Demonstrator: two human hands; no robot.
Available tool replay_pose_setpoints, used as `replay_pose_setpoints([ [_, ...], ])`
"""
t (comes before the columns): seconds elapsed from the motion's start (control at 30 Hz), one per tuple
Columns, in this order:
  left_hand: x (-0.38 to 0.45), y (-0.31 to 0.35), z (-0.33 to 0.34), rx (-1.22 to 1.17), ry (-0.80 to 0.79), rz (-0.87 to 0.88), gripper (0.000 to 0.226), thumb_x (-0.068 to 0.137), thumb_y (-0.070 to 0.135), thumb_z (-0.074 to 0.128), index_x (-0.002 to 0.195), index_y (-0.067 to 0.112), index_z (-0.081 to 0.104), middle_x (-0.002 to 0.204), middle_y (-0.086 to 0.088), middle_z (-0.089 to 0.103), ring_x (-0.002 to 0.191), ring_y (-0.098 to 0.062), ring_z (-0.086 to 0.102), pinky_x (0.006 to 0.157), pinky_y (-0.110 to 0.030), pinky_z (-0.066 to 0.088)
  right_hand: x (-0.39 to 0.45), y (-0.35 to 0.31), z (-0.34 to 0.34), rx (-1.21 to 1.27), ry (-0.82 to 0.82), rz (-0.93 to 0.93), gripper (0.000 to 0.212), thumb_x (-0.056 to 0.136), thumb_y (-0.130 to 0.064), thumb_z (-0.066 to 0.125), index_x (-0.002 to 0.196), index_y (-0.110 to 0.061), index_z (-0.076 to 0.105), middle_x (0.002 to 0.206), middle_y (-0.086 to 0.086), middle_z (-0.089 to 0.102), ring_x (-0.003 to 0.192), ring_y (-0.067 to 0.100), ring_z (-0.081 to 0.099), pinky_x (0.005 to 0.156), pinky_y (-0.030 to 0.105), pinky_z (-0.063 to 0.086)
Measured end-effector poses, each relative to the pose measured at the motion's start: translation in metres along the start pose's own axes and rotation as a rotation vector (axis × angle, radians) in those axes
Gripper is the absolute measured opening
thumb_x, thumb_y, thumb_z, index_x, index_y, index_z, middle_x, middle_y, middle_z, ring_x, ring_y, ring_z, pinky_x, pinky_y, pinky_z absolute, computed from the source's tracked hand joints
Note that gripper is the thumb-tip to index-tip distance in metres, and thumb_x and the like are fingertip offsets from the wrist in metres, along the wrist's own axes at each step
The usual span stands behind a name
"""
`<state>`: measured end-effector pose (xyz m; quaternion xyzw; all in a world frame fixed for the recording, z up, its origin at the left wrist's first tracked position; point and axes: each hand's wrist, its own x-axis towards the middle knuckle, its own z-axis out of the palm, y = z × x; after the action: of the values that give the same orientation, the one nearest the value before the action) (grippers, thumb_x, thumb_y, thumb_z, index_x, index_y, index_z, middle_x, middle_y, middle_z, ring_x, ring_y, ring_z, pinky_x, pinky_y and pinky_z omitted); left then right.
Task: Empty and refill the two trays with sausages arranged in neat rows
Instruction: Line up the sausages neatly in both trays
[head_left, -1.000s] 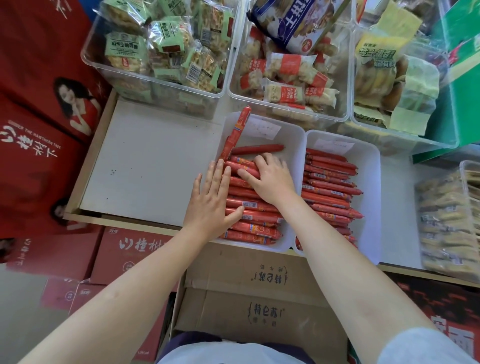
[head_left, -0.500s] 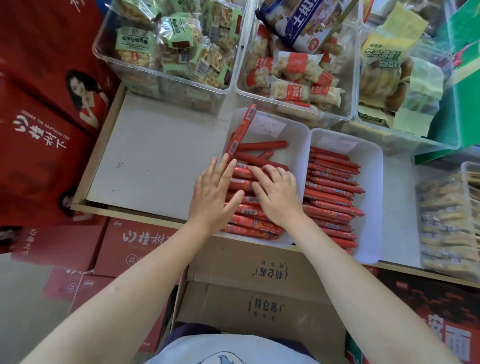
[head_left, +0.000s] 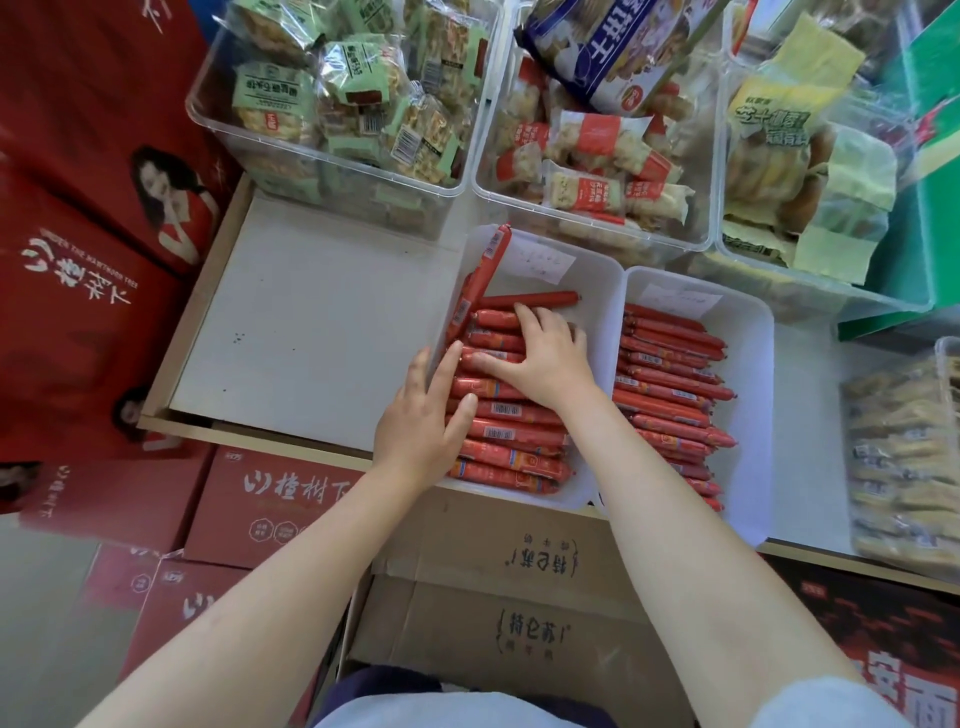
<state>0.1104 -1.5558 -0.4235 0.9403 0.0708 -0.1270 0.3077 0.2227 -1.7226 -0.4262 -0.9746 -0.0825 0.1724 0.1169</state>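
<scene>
**A:** What do you have on the left?

**B:** I see red cartons stacked beside a bare white surface. Then the left hand lies flat at the left edge of the left tray, fingers straight and slightly spread, touching the sausage ends.

**A:** And the sausages?

**B:** The sausages lie in rows across that tray. One loose sausage leans tilted on its left wall; another lies across the back.

**A:** The right hand?

**B:** The right hand presses on the rows, fingers spread and slightly bent; I cannot tell whether they grip one. To its right, the right tray holds more rows.
</scene>
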Motion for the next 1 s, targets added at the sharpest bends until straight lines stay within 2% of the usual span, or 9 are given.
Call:
replay_pose_setpoints([
  [0.1, 0.002, 0.002, -0.001, 0.03, 0.004, -0.004, 0.069, 0.099, 0.059, 0.029, 0.156, 0.039, -0.004, 0.164, -0.007, 0.011, 0.14, -0.029, 0.038, 0.094, -0.045, 0.049, 0.011, -0.007, -0.003, -0.035, -0.01, 0.008, 0.099, 0.074, -0.09, 0.03, 0.145, -0.022, 0.04, 0.142, 0.009, 0.043, 0.134, 0.031, 0.033, 0.114, 0.052, 0.023],
  [0.2, 0.003, 0.005, -0.002, 0.071, 0.004, -0.008, 0.069, 0.098, 0.062, 0.028, 0.155, 0.043, -0.007, 0.163, -0.01, 0.015, 0.137, -0.031, 0.041, 0.091, -0.046, 0.051, 0.005, -0.011, 0.004, -0.033, 0.027, 0.009, 0.085, 0.08, -0.084, 0.035, 0.134, -0.02, 0.046, 0.127, 0.013, 0.047, 0.122, 0.035, 0.041, 0.109, 0.049, 0.029],
  [0.27, 0.004, 0.006, -0.003, 0.083, 0.011, -0.004, 0.069, 0.098, 0.064, 0.027, 0.154, 0.046, -0.007, 0.163, -0.011, 0.016, 0.138, -0.032, 0.041, 0.091, -0.045, 0.05, 0.003, -0.011, 0.004, -0.039, 0.025, 0.016, 0.083, 0.082, -0.084, 0.033, 0.138, -0.024, 0.044, 0.129, 0.013, 0.047, 0.121, 0.034, 0.043, 0.106, 0.047, 0.03],
  [0.4, 0.012, 0.008, -0.005, 0.096, 0.02, 0.0, 0.066, 0.097, 0.067, 0.027, 0.152, 0.051, -0.007, 0.165, -0.009, 0.01, 0.143, -0.031, 0.034, 0.094, -0.046, 0.049, 0.003, -0.006, -0.004, -0.159, -0.008, -0.008, 0.08, 0.084, -0.084, 0.021, 0.142, -0.032, 0.039, 0.136, 0.003, 0.052, 0.129, 0.025, 0.044, 0.103, 0.05, 0.026],
  [0.5, 0.019, 0.008, -0.006, 0.122, 0.034, 0.026, 0.07, 0.095, 0.069, 0.028, 0.153, 0.049, -0.005, 0.165, -0.008, 0.008, 0.145, -0.031, 0.029, 0.095, -0.047, 0.049, -0.005, -0.005, -0.004, -0.155, 0.013, -0.009, 0.076, 0.086, -0.079, 0.023, 0.143, -0.032, 0.039, 0.137, 0.001, 0.053, 0.131, 0.023, 0.04, 0.102, 0.049, 0.026],
  [0.63, 0.019, 0.007, -0.006, 0.185, 0.027, 0.047, 0.08, 0.09, 0.076, 0.032, 0.155, 0.047, -0.005, 0.166, -0.007, 0.005, 0.144, -0.03, 0.029, 0.093, -0.043, 0.05, 0.006, -0.009, -0.005, -0.088, 0.023, 0.039, 0.074, 0.085, -0.08, 0.029, 0.125, -0.026, 0.058, 0.125, 0.003, 0.055, 0.124, 0.025, 0.042, 0.102, 0.047, 0.028],
  [0.77, 0.019, 0.007, -0.006, 0.205, 0.009, 0.039, 0.089, 0.085, 0.08, 0.039, 0.155, 0.046, -0.005, 0.165, -0.007, 0.004, 0.144, -0.03, 0.029, 0.093, -0.043, 0.051, 0.014, -0.008, -0.008, -0.015, -0.073, 0.042, 0.07, 0.083, -0.081, 0.032, 0.119, -0.027, 0.059, 0.121, 0.004, 0.055, 0.118, 0.029, 0.051, 0.098, 0.049, 0.036],
  [0.87, 0.019, 0.006, -0.005, 0.192, 0.009, 0.035, 0.09, 0.085, 0.079, 0.041, 0.155, 0.046, -0.005, 0.165, -0.007, 0.005, 0.144, -0.031, 0.029, 0.093, -0.044, 0.051, 0.012, -0.007, -0.018, 0.016, -0.104, 0.024, 0.069, 0.085, -0.08, 0.028, 0.117, -0.029, 0.062, 0.118, 0.0, 0.063, 0.121, 0.025, 0.051, 0.099, 0.051, 0.034],
  [1.0, 0.019, 0.006, -0.006, 0.151, 0.016, 0.035, 0.091, 0.085, 0.077, 0.044, 0.155, 0.046, -0.005, 0.165, -0.007, 0.006, 0.144, -0.031, 0.028, 0.09, -0.043, 0.052, 0.004, -0.018, -0.024, -0.091, -0.103, -0.021, 0.068, 0.09, -0.076, 0.022, 0.103, -0.026, 0.067, 0.108, 0.002, 0.069, 0.112, 0.026, 0.056, 0.094, 0.047, 0.035],
])
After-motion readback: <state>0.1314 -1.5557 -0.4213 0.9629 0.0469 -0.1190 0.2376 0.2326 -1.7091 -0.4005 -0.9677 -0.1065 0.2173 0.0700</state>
